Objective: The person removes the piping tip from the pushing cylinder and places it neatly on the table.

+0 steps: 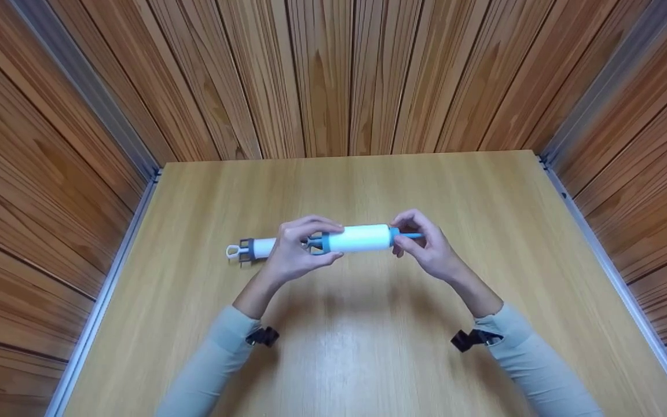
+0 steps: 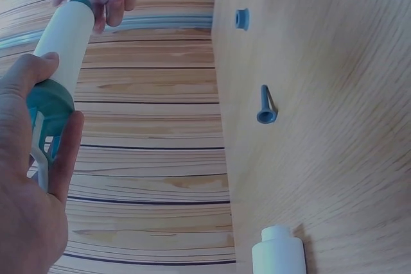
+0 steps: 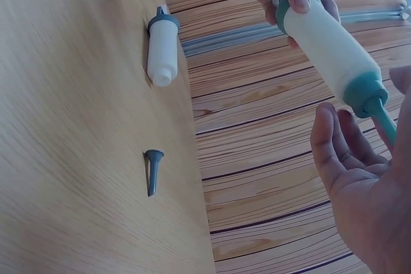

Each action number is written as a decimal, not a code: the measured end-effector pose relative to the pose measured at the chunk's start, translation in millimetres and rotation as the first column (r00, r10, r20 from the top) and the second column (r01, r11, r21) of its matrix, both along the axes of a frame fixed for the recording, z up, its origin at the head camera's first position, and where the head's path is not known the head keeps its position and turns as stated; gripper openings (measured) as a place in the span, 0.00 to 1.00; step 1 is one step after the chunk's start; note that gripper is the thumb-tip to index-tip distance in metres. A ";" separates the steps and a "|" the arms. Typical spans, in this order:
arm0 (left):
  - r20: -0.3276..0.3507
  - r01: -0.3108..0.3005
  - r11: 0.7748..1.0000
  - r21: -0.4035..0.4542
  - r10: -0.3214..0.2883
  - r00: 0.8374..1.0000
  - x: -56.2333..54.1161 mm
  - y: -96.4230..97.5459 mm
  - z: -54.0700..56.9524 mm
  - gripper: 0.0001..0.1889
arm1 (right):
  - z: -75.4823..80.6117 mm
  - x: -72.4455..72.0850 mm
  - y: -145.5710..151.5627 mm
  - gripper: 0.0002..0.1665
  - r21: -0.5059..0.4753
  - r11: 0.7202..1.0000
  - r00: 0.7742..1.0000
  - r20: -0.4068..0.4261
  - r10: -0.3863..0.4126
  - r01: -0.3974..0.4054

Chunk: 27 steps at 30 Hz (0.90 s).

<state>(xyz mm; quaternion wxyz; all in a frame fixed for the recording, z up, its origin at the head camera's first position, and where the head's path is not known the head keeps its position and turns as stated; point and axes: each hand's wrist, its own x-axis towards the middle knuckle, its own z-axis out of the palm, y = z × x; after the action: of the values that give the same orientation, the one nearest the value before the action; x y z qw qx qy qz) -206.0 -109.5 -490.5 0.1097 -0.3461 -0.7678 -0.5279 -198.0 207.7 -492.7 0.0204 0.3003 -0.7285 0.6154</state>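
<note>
A white icing syringe (image 1: 362, 238) with teal end collars is held level above the table. My left hand (image 1: 300, 246) grips its plunger end, thumb and fingers on the collar by the teal frame. At the other end, the thumb and fingertips of my right hand (image 1: 426, 246) curve round the teal collar and the slim teal nozzle (image 3: 383, 120). A second white syringe (image 3: 163, 52), with a grey collar and ring handle, lies on the table beyond my left hand. A loose grey nozzle (image 2: 264, 104) lies near it; the held syringe and hands hide it in the head view.
A small blue-grey ring (image 2: 242, 19) is on the tabletop (image 1: 333, 359) in the left wrist view. Wood-plank walls (image 1: 333, 75) with metal rails (image 1: 617, 272) enclose the table at the back and sides. Both wrists wear small black cameras (image 1: 262, 336).
</note>
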 end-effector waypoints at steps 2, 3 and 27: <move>-0.008 0.002 1.000 0.001 -0.002 1.000 -0.5 -0.2 -0.1 0.21 | 0.1 -0.2 -0.1 0.13 0.003 1.000 1.000 -0.008 0.000 0.000; -0.011 0.003 1.000 0.002 -0.003 1.000 -0.8 -0.2 -0.4 0.20 | -0.1 -0.2 -0.2 0.13 0.000 1.000 1.000 -0.011 0.003 -0.003; 0.010 -0.011 1.000 -0.023 0.012 1.000 0.8 -1.3 1.4 0.20 | -0.2 1.8 -0.7 0.20 -0.002 1.000 0.999 -0.038 0.024 -0.024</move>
<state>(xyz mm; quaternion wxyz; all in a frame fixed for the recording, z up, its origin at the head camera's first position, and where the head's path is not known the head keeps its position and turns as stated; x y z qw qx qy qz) -205.2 -110.8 -489.1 0.1051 -0.3403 -0.7764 -0.5200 -196.2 207.0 -492.9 0.0270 0.3205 -0.7237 0.6106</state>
